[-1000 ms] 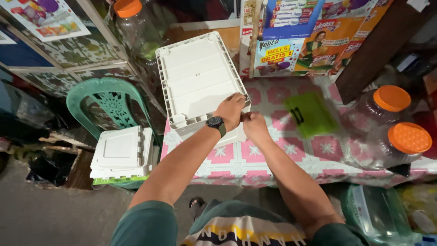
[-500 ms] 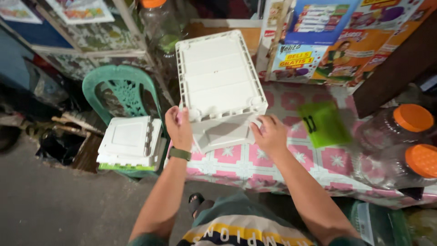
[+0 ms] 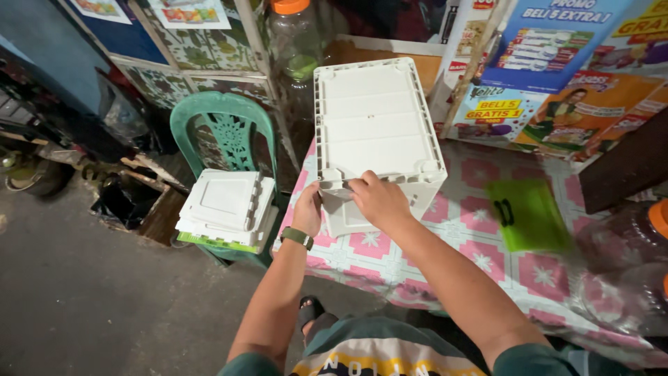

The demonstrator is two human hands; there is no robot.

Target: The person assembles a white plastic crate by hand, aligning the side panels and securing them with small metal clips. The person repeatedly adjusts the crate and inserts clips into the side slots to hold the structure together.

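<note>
A white plastic box (image 3: pixel 376 122), ribbed on its upper face, lies on a table with a pink and white patterned cloth (image 3: pixel 473 240). My left hand (image 3: pixel 307 210), with a wristwatch on the wrist, holds the box's near left corner. My right hand (image 3: pixel 376 200) rests on the near edge and grips a white panel there. A green flat plastic piece (image 3: pixel 527 214) with a black clip lies on the cloth to the right of my right arm.
A green plastic chair (image 3: pixel 223 129) to the left carries a stack of white plastic parts (image 3: pixel 226 207). Clear jars with orange lids (image 3: pixel 298 38) stand behind the box and at the far right. Colourful posters lean at the back right. Grey floor lies below left.
My left hand has slid right from the box's left side to its near left corner, and my right hand has moved left onto the near edge. The view has shifted.
</note>
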